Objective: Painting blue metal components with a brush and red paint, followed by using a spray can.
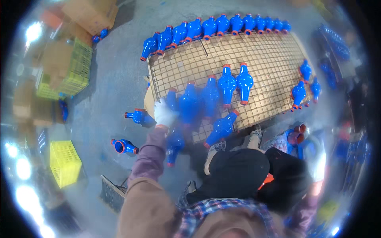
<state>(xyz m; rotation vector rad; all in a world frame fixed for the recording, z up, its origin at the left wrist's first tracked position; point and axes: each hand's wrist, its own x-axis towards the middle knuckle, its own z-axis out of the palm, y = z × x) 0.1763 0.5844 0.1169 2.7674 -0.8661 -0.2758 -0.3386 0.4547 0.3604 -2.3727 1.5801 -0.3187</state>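
Left hand (164, 113) on blue casting (172, 101); yellow crate (64, 162) left.

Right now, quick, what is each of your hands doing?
Left hand: in a white glove, resting on a blue pipe fitting at the wire rack's edge; grip cannot be told.
Right hand: blurred at the picture's edge; cannot be told.

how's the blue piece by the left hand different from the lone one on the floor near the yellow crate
The blue piece by the left hand lies on the wire grid among others; the floor piece lies alone on bare concrete. The first shows its side, the second shows an open end toward the camera. Both are blue with orange-red end caps.
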